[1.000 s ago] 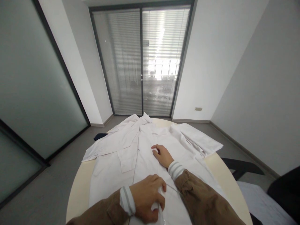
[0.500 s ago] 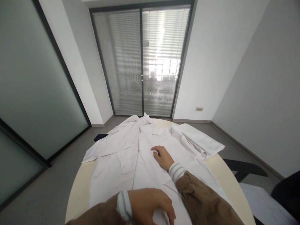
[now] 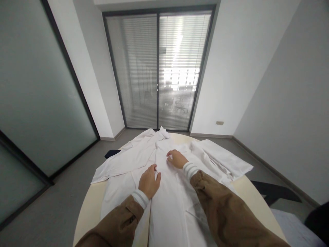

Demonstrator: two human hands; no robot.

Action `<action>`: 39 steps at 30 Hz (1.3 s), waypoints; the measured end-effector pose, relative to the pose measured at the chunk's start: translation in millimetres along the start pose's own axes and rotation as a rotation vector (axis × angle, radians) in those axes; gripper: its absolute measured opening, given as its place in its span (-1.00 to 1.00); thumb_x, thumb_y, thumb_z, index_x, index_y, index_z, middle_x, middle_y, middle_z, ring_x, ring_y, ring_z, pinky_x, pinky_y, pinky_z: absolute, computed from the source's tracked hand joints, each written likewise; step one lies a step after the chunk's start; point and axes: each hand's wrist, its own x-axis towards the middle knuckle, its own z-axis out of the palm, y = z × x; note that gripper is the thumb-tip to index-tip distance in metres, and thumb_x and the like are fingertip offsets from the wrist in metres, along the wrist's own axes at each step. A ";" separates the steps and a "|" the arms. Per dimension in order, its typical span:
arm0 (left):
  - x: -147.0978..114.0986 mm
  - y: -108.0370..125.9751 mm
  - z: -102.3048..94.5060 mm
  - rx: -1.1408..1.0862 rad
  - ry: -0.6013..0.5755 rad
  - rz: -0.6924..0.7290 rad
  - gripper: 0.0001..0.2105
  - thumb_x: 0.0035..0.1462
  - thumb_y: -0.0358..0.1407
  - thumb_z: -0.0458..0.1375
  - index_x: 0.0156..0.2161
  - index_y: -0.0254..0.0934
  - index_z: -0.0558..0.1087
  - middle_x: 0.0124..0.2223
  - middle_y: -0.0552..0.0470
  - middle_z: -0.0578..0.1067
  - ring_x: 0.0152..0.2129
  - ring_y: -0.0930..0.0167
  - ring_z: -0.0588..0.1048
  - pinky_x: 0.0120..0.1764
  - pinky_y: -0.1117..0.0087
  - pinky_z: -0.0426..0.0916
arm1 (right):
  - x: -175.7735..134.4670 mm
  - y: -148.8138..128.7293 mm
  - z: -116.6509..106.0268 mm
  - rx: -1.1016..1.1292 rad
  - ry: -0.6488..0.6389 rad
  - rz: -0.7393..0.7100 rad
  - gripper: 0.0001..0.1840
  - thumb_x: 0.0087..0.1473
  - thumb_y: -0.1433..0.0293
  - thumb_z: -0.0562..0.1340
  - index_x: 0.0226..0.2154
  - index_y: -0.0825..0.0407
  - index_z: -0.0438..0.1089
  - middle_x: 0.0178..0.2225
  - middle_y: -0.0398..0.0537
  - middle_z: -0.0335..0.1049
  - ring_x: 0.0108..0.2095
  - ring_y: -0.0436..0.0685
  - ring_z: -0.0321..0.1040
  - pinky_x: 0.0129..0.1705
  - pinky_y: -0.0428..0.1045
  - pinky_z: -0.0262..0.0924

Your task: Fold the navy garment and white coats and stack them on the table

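Observation:
A white lab coat (image 3: pixel 167 206) lies spread over the table, its front opening running lengthwise and its sleeves out to both sides. My left hand (image 3: pixel 149 181) is over the coat beside the front opening, thumb apart from the fingers, fingertips near the edge of the cloth. Farther up on the right panel is my right hand (image 3: pixel 177 159), fingers loosely bent with a gap to the thumb. No fold of cloth shows gripped in either hand; whether the fingertips press on the fabric is hard to see.
Beneath the coat is a round pale table (image 3: pixel 87 206). A dark blue object (image 3: pixel 112 153) pokes out past its left edge. To the right stand a black chair part (image 3: pixel 276 190) and a light grey surface (image 3: pixel 295 228). A glass door with blinds (image 3: pixel 156 72) is ahead.
My left hand has moved forward from the near edge to the coat's front opening. My right hand has shifted slightly farther up the coat, and a gap along the opening shows nearer me.

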 end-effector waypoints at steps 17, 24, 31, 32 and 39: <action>8.0 -5.8 3.5 0.004 -0.093 -0.056 -0.61 0.31 -0.25 -0.03 0.19 -0.29 0.17 -0.21 -0.04 0.53 -0.23 0.27 0.55 -0.23 0.35 0.34 | 128.8 -20.2 40.9 0.030 0.141 0.189 -0.66 0.27 0.30 0.07 -0.02 0.04 0.44 0.01 0.14 0.46 0.08 0.27 0.29 0.03 0.09 0.15; 7.5 -5.2 0.6 0.033 -0.154 -0.048 -0.55 0.34 -0.26 -0.09 0.29 -0.24 0.11 -0.09 -0.11 0.56 -0.18 0.23 0.56 -0.16 0.28 0.39 | 131.3 -15.0 38.2 0.073 0.236 0.271 -0.58 0.32 0.28 -0.04 0.11 0.04 0.32 0.06 0.16 0.41 0.08 0.26 0.29 0.07 0.12 0.14; 5.8 -4.5 -1.2 0.067 -0.088 0.047 -0.65 0.32 -0.36 -0.08 0.07 -0.21 0.47 -0.03 -0.12 0.49 -0.08 0.29 0.49 0.01 0.28 0.36 | 87.4 -25.4 25.2 -0.028 0.277 -0.166 -0.47 0.33 0.33 -0.06 0.29 0.05 0.12 0.34 0.11 0.05 0.33 0.20 -0.08 0.34 0.13 -0.22; 5.2 -4.2 -1.4 0.095 -0.069 0.057 -0.65 0.31 -0.38 -0.06 0.07 -0.21 0.48 0.03 -0.15 0.46 -0.04 0.26 0.47 0.02 0.25 0.35 | 79.3 -23.4 24.5 -0.034 0.196 -0.218 -0.48 0.34 0.32 -0.09 0.29 0.03 0.13 0.33 0.09 0.07 0.33 0.19 -0.06 0.33 0.13 -0.21; 1.2 -8.9 4.4 0.222 -0.187 0.208 -0.42 0.09 -0.57 -0.02 0.23 -0.26 0.35 0.36 -0.11 0.19 0.27 0.19 0.18 0.22 0.10 0.16 | 36.7 -7.0 33.5 -0.052 -0.097 -0.202 -0.36 0.34 0.15 -0.06 0.39 -0.02 -0.07 0.43 0.07 -0.21 0.41 0.32 -0.29 0.35 0.32 -0.35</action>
